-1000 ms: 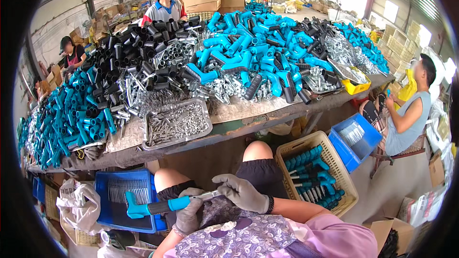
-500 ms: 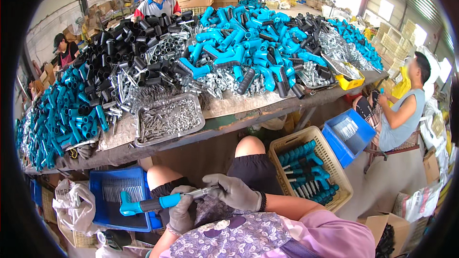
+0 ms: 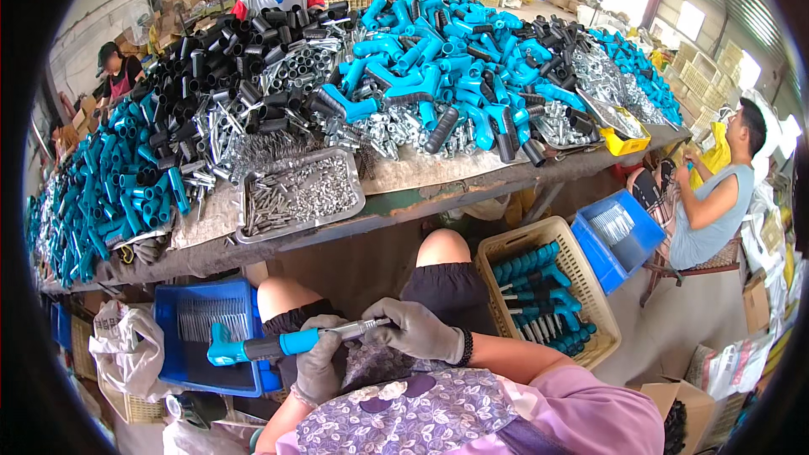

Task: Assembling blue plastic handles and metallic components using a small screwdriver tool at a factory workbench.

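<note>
Over my lap, my gloved left hand (image 3: 318, 362) grips a long tool with a blue and black handle (image 3: 261, 345) and a silver metal shaft. My gloved right hand (image 3: 415, 330) pinches the metal shaft end of the same tool. The tool lies level, with its blue T-shaped end pointing left over a blue tray (image 3: 198, 337) of thin metal rods. My bare knees stick out under the table edge.
A long table (image 3: 438, 173) carries heaps of blue and black handles, metal parts and a metal tray of screws (image 3: 297, 194). A beige basket (image 3: 581, 278) of finished blue tools and a blue bin (image 3: 619, 236) stand to my right. Other people sit around.
The tool stays in both hands and has shifted slightly; my right hand has slid along the metal shaft. The view has tilted a little downward.
</note>
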Motion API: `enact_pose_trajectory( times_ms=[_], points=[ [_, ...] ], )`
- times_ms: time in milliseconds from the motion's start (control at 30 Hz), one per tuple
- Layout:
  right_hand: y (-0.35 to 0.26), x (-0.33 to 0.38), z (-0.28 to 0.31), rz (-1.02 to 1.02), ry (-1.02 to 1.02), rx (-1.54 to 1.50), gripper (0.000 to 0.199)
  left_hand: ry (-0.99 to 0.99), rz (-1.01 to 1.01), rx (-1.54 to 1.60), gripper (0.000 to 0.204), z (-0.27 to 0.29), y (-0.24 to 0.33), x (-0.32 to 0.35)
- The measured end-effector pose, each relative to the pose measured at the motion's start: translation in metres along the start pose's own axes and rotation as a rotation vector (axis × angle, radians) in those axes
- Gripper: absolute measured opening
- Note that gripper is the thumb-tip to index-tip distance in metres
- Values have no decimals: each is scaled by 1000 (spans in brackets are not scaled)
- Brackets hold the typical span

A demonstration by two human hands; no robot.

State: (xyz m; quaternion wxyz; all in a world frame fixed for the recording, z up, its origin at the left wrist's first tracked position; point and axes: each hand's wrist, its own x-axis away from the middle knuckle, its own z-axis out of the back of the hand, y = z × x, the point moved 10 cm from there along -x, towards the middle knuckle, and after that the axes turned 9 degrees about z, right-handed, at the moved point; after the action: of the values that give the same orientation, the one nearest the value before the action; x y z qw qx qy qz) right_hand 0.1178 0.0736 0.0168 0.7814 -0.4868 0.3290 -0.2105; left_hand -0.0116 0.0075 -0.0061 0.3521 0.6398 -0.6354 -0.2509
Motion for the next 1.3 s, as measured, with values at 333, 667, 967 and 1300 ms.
enact_pose_trajectory(
  times_ms=[333,667,967,1300],
  points=[
    [-2,-8,3,-14,-64,-27,26,45,-32,-135,28,5,5,-3],
    [1,0,-15,286,-152,82,40,-217,-29,-447,26,-10,21,-17],
    [-32,-12,-5,563,-124,576,41,-128,4,-313,21,-6,30,-21],
    [-45,-14,-1,543,-5,561,56,-92,6,-332,38,-6,32,-17]
  ],
)
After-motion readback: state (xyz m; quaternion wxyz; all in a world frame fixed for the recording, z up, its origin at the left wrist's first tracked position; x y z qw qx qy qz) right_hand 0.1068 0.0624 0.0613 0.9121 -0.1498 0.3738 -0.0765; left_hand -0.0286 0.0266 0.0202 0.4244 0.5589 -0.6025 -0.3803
